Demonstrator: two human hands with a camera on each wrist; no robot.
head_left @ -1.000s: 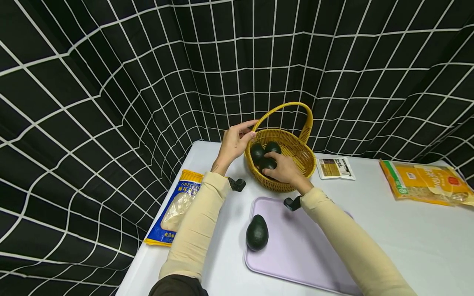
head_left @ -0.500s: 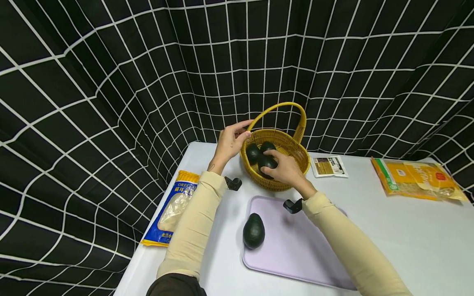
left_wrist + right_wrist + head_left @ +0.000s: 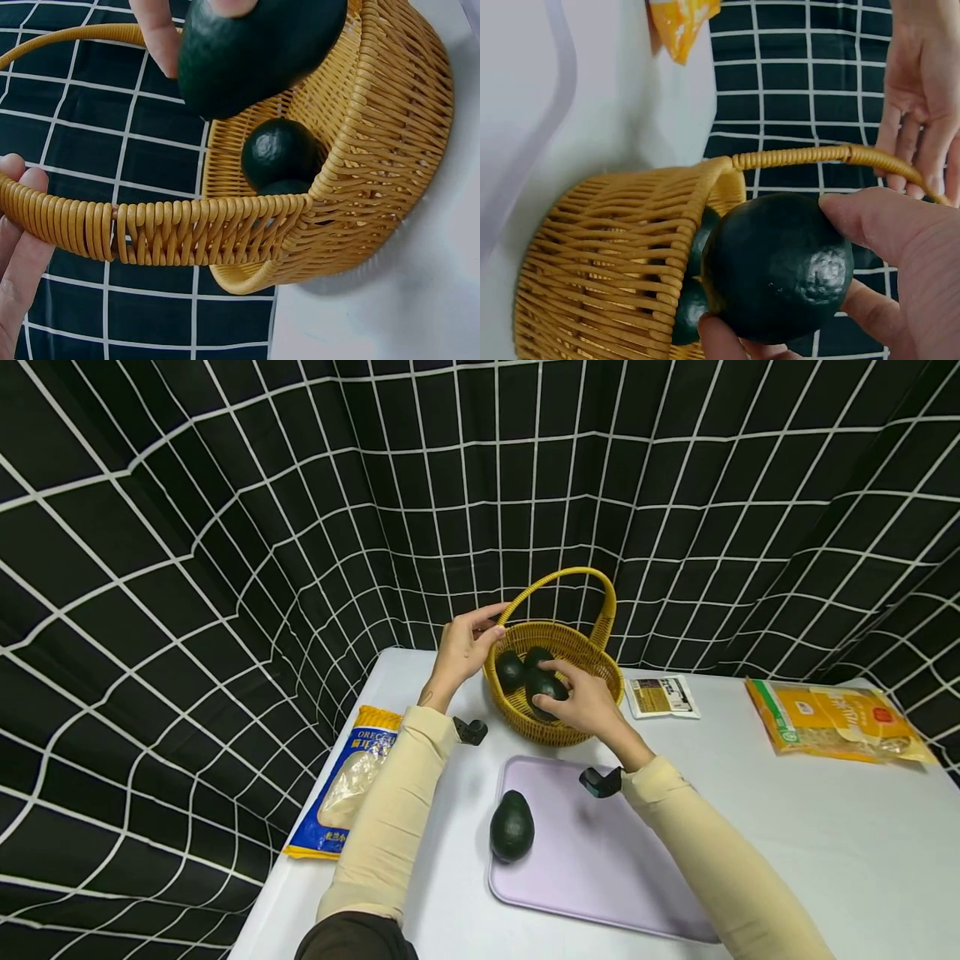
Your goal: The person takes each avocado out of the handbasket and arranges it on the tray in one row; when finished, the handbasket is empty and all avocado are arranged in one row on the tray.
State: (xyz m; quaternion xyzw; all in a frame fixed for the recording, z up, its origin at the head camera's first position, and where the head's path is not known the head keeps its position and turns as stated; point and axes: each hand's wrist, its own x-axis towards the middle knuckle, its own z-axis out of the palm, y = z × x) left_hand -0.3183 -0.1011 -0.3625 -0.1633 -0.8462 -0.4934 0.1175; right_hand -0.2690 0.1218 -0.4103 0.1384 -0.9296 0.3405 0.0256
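A yellow wicker basket (image 3: 540, 732) stands on the table, its arched handle rising at the back. At its left side my left hand (image 3: 462, 650) pinches the handle (image 3: 157, 232) between thumb and fingers. In my right hand (image 3: 591, 703) is a dark green avocado (image 3: 776, 266), gripped by thumb and fingertips and raised at the basket's mouth. Below it, inside the basket, lie two more avocados, one (image 3: 510, 671) by the left wall and one (image 3: 537, 657) behind. Another avocado (image 3: 512, 827) lies on the left edge of a pale purple tray (image 3: 600, 877).
A blue and yellow pasta bag (image 3: 352, 789) lies to the left, partly under the left sleeve. Right of the basket is a small white packet (image 3: 663, 697); farther right, an orange food bag (image 3: 840, 722). A black gridded curtain (image 3: 480, 485) hangs behind the table.
My right hand has lifted the avocado up from among the others in the basket. My left hand stays on the handle. The head view has shifted slightly.
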